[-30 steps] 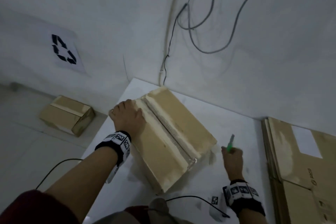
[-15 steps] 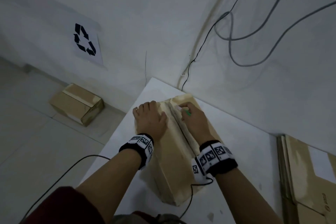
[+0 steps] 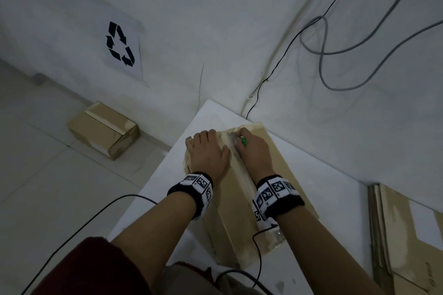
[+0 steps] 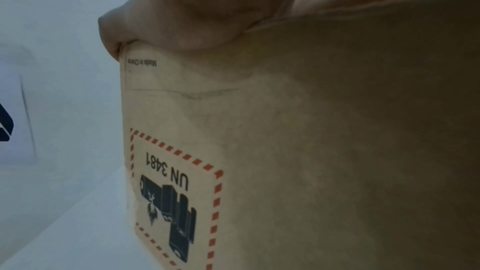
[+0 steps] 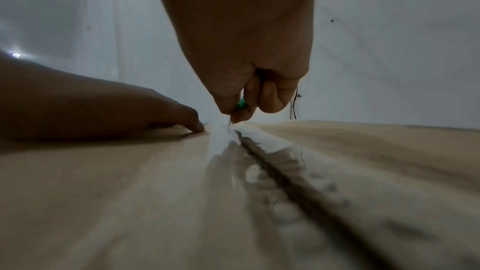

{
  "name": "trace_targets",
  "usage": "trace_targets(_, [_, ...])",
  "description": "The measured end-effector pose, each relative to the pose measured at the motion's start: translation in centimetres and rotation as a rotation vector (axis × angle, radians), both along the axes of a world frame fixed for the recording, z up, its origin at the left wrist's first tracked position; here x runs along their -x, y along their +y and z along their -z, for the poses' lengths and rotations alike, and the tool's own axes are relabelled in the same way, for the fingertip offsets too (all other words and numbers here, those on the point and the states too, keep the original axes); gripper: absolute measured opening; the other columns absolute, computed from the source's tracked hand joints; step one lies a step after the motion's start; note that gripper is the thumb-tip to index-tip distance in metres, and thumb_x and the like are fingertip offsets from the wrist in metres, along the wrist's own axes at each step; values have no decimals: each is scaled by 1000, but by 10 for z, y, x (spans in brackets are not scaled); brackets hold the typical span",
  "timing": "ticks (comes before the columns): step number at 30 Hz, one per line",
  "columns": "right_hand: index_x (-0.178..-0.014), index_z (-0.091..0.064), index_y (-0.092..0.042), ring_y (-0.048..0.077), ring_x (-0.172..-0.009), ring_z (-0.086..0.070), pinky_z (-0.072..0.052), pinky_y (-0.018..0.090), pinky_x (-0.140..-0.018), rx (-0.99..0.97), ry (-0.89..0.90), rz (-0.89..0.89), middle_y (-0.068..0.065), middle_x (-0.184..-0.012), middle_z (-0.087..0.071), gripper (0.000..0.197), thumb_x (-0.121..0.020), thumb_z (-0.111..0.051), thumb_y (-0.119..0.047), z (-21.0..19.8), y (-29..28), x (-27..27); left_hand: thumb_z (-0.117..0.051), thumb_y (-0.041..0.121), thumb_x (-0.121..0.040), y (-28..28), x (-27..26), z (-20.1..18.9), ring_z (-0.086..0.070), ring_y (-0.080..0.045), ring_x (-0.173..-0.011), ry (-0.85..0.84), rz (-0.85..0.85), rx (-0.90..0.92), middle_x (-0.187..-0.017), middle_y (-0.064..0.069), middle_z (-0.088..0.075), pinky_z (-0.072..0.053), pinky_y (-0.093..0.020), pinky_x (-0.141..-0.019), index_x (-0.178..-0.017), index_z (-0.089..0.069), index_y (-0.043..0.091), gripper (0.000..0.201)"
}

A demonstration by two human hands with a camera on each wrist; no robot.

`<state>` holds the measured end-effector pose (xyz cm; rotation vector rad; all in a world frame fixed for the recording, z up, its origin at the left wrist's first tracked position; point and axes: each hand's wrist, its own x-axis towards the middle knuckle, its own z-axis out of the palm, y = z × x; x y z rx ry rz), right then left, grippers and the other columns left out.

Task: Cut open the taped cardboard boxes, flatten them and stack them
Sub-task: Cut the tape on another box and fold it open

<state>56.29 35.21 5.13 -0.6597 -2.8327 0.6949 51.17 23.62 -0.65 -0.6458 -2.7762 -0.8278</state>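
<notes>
The taped box (image 3: pixel 242 201) lies on the white table (image 3: pixel 165 189), its far end near the wall corner. My left hand (image 3: pixel 208 151) presses flat, fingers spread, on the box top left of the tape seam (image 5: pixel 262 157). My right hand (image 3: pixel 254 151) pinches a green cutter (image 3: pixel 243 142) at the seam's far end. A second box (image 3: pixel 103 132) sits on the floor left of the table; flattened cardboard (image 3: pixel 407 235) lies to its right; cables (image 3: pixel 311 38) hang behind.

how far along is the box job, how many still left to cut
Done: flattened boxes lie stacked at the right. In hand: the left hand braces the taped box on the table while the right hand sets the green cutter at the seam's far end. Left: this box, plus the closed box on the floor.
</notes>
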Motion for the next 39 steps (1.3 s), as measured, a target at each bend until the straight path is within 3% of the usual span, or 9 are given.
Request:
trace_targets(4, [-96, -56, -14, 24, -65, -51, -32, 31, -56, -108, -91, -30, -1, -67, -51, 22, -104, -42, -29, 1, -1, -3, -38, 41, -77, 1, -1, -2, -54, -32, -90, 19, -2, 14, -95, -10, -60, -27, -48, -96, -102, -59, 9, 46])
trace_targets(8, [-98, -55, -14, 30, -75, -60, -33, 31, -58, -169, -153, -43, 11, -83, -65, 19, -105, -40, -25, 6, -4, -3, -35, 39, -77, 1, -1, -2, -55, -33, -89, 20, -3, 9, -93, -11, -60, -33, -52, -96, -102, -60, 7, 48])
trace_targets(13, [-87, -45, -18, 27, -69, -52, -32, 32, -58, -178, -177, -36, 10, -79, -60, 18, -104, -40, -19, 1, -9, -4, -34, 40, -78, 1, -1, -3, -57, -34, -89, 7, 10, 16, -93, -13, -61, -28, -52, -96, -101, -60, 7, 48])
trace_targets(16, [-96, -55, -12, 30, -74, -56, -32, 32, -59, -239, -253, -60, 11, -82, -60, 16, -101, -40, -14, 3, -14, -19, -36, 38, -79, 1, -2, -3, -55, -34, -91, -9, 8, 18, -95, -14, -60, -28, -53, -98, -103, -59, 6, 47])
trace_targets(18, [-103, -57, -12, 31, -78, -59, -36, 33, -60, -198, -254, -58, 12, -88, -64, 17, -100, -41, -15, 6, -15, -28, -43, 36, -78, 0, -2, -3, -54, -35, -94, -25, 14, 13, -97, -15, -60, -24, -53, -99, -105, -59, 5, 44])
trace_targets(26, [-86, -50, -11, 27, -70, -48, -33, 35, -59, -70, -334, -43, 11, -78, -57, 9, -93, -44, -10, -16, -12, -71, -49, 33, -77, 0, -3, -4, -56, -36, -91, -29, 6, 39, -94, -17, -60, -35, -56, -97, -101, -60, 3, 40])
trace_targets(31, [-86, -51, -9, 20, -63, -44, -29, 33, -58, 11, -307, -31, 9, -73, -58, 11, -94, -53, -18, -21, -10, -133, -69, 26, -78, 0, -2, -2, -56, -36, -89, -21, 1, 94, -93, -19, -61, -36, -55, -93, -99, -59, 2, 34])
trace_targets(34, [-80, -48, -15, 14, -56, -39, -29, 31, -56, 59, -273, -2, -6, -60, -46, 17, -95, -56, -18, -17, -11, -165, -69, 25, -80, 1, -1, -2, -56, -37, -91, -35, 11, 89, -94, -21, -60, -34, -57, -94, -99, -59, 0, 33])
trace_targets(39, [-77, -48, -18, 13, -55, -40, -29, 30, -54, 132, -265, 73, -6, -60, -47, 21, -94, -59, -17, -15, -12, -200, -62, 26, -87, 1, -1, -4, -53, -38, -98, -59, 23, 122, -103, -24, -59, -31, -55, -97, -105, -56, -1, 33])
